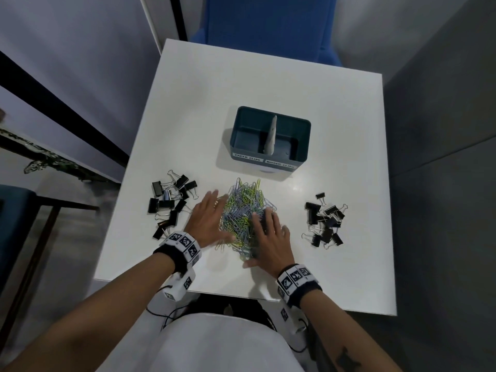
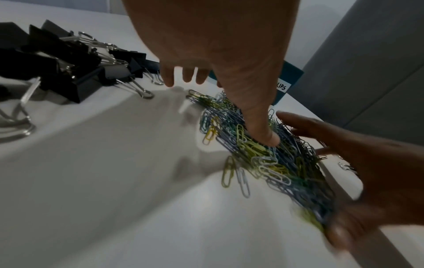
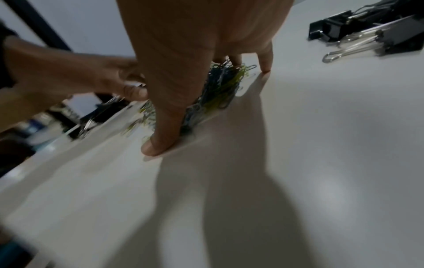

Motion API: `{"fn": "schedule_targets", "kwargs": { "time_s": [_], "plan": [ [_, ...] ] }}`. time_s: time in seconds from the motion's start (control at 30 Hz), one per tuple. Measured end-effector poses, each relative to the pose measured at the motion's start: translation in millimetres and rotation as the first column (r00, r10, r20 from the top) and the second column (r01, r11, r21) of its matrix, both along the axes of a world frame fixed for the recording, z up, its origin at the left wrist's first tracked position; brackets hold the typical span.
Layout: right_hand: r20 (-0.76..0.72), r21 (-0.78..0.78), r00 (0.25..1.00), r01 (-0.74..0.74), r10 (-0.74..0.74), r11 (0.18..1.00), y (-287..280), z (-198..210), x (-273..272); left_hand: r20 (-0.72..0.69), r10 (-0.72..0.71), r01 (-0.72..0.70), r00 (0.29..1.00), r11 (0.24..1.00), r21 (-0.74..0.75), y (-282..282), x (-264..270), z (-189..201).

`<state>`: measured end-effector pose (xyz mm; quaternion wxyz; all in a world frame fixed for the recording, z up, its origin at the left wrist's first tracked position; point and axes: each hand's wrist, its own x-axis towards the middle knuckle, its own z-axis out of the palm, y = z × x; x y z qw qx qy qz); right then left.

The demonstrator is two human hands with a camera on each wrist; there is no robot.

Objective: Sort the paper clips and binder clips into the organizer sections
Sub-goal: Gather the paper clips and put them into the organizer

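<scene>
Both hands corral the heap of blue, green and yellow wire paper clips (image 1: 243, 210) on the white bench (image 1: 268, 84).
Left hand (image 1: 208, 217) at 9 o'clock and right hand (image 1: 271, 237) at 3 o'clock, each grip spread flat, likely bunching clips for scooping into the empty teal two-section organizer (image 1: 300, 149) at 12 o'clock.

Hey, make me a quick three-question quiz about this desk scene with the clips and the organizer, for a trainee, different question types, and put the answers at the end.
1. True or false: the organizer already holds binder clips.
2. Multiple choice: where do the left hand and right hand sit? A) on the two binder clip heaps; B) on either side of the paper clip pile; C) inside the organizer.
3. Fill in: the label on the organizer's left section reads "____ clips".

Key
1. False: both sections look empty; the binder clips lie in a left heap and a right heap on the table.
2. B, fingers straight against the pile.
3. Paper.
</scene>
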<state>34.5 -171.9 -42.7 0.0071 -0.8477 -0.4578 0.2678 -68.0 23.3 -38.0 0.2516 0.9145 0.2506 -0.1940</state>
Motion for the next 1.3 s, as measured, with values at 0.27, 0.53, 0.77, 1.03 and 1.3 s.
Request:
{"fn": "schedule_targets", "kwargs": {
  "time_s": [0.27,0.53,0.77,1.03,1.3],
  "plan": [
    [0.08,0.081,0.997,-0.021,0.015,0.997,20.8,9.7,24.8,0.064,-0.128,0.129,0.99,0.991,-0.018,-21.3,9.3,2.7],
    [-0.051,0.006,0.995,0.082,-0.081,0.997,22.9,14.7,53.1,0.031,-0.147,0.146,0.989,0.989,0.031,-8.0,20.0,5.9],
    [-0.05,0.061,0.984,0.175,-0.172,0.983,40.4,21.0,49.7,0.134,-0.099,0.094,0.986,0.995,0.045,-10.6,35.3,10.9],
    [-0.138,0.114,0.956,0.274,-0.258,0.955,43.8,34.8,67.1,0.256,-0.029,0.031,0.966,0.999,-0.004,2.8,41.2,25.1],
    [-0.105,0.245,0.966,0.255,-0.236,0.935,28.8,55.3,74.6,0.374,0.0,0.032,0.928,0.996,-0.08,20.8,51.7,72.2]
  ]
}}
